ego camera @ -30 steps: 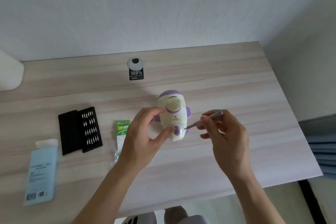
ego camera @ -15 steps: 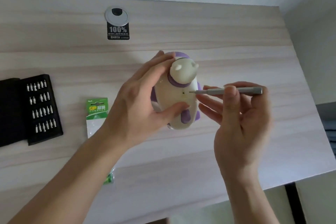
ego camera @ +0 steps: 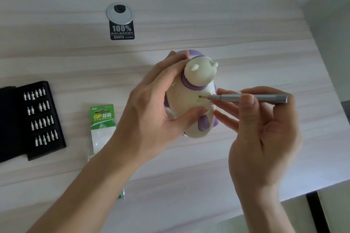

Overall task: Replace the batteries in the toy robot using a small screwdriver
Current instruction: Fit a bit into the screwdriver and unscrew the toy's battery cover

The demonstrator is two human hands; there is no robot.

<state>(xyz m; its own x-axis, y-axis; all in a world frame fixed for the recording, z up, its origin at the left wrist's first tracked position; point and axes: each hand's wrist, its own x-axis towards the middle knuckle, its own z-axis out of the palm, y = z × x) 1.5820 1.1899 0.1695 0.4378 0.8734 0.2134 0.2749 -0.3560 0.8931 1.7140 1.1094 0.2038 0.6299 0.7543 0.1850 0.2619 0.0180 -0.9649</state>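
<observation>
The toy [ego camera: 189,106] is held over the middle of the table [ego camera: 246,43], tipped so that its cream body faces up. Whether its lower end rests on the wood cannot be told. It is gripped by the left hand [ego camera: 151,119]: the fingers are curled over the far side near the purple band, and the thumb is pressed across the near side. The screwdriver [ego camera: 251,98] is pinched by the right hand [ego camera: 265,138] between thumb and forefinger partway along its grey shaft, with the other fingers spread loosely beneath. It lies nearly level, and its tip is set in a small screw [ego camera: 200,96] on the toy's body.

The toy is judged to be a light, hollow shell of hard, smooth plastic. Being rounded and glossy, it is likely to roll or slip under a sideways push from the tool. A wrap around the widest part of the body is therefore called for, rather than a hold on the knobbed end or the purple limbs, which may turn or flex. The screw area is best left uncovered. The screwdriver is thin, stiff and light, and is best taken towards the front for control. The screw is tiny and easily stripped or lost, so steady pressure along the shaft is advised.

A green battery pack [ego camera: 102,117] and an open black bit case [ego camera: 37,119] lie on the table to the left, apart from the toy.
</observation>
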